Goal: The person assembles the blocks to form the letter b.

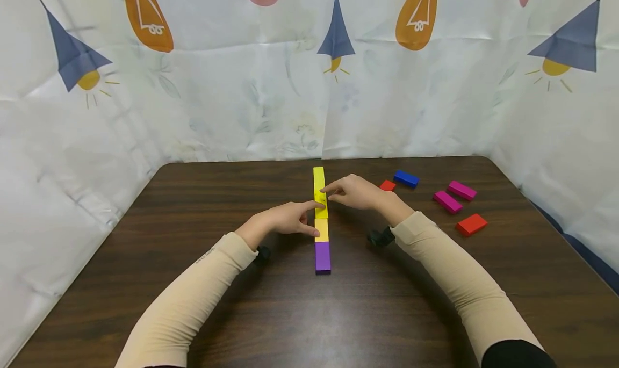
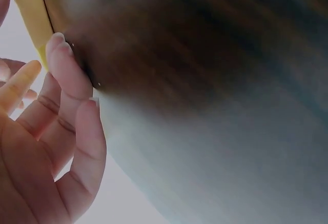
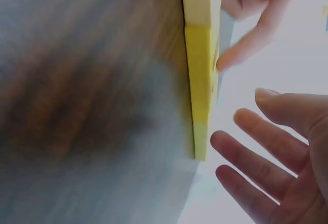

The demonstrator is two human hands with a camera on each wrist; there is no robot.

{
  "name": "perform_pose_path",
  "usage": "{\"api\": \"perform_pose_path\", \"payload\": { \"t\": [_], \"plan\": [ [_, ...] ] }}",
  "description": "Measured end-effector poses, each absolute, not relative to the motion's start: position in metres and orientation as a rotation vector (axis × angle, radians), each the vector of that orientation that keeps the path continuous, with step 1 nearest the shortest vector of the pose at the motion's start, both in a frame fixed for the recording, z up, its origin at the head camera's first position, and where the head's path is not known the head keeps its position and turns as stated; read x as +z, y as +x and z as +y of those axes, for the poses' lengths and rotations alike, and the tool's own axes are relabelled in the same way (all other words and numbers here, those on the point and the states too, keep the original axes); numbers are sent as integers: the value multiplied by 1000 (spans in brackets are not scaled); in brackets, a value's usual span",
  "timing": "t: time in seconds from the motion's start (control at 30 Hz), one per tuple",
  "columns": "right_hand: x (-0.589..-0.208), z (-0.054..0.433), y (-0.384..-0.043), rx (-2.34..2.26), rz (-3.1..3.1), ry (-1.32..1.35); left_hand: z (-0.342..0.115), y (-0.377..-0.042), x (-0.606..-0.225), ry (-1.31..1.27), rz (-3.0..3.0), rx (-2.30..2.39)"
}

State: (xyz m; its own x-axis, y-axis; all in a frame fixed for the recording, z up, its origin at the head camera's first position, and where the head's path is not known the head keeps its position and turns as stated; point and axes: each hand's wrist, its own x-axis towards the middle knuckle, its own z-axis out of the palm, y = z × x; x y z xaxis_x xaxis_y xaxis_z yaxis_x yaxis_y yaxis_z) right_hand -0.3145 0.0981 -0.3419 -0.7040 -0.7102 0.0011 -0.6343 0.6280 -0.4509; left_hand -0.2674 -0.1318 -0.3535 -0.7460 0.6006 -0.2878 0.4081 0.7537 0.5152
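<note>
Rectangular blocks lie end to end in a straight row: a pale yellow block [image 1: 318, 177] at the far end, a bright yellow block [image 1: 320, 197], an orange-yellow block [image 1: 323, 229] and a purple block [image 1: 323, 257] nearest me. My left hand [image 1: 286, 217] reaches in from the left. Its index fingertip touches the bright yellow block, and its thumb is at the orange-yellow one. To the right of the row hovers my right hand [image 1: 357, 192], index finger extended over the bright yellow block. In the right wrist view, its spread fingers [image 3: 256, 157] stand apart from the blocks and hold nothing.
Loose blocks lie on the right of the dark wooden table [image 1: 193, 260]: a blue block [image 1: 406, 179], two magenta blocks [image 1: 447, 202], a red block [image 1: 471, 224] and another red block [image 1: 387, 186] partly behind the right hand. A printed curtain [image 1: 217, 105] encloses the back and sides.
</note>
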Motion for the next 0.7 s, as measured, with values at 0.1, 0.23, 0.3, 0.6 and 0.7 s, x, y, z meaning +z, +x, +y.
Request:
{"api": "perform_pose_path", "payload": {
  "t": [0.1,0.23,0.3,0.6,0.7],
  "plan": [
    [-340,100,-304,-645,2657,-1174,-133,-269,-352,778,2488,600],
    [-341,103,-294,-703,2531,-1252,-135,-272,-352,790,2477,599],
    [-343,105,-292,-731,2451,-1258,-135,-272,-352,794,2479,601],
    [-355,108,-290,-697,2331,-1283,-135,-273,-354,772,2490,596],
    [-356,107,-288,-677,2320,-1307,-134,-272,-353,770,2487,600]
  ]
}}
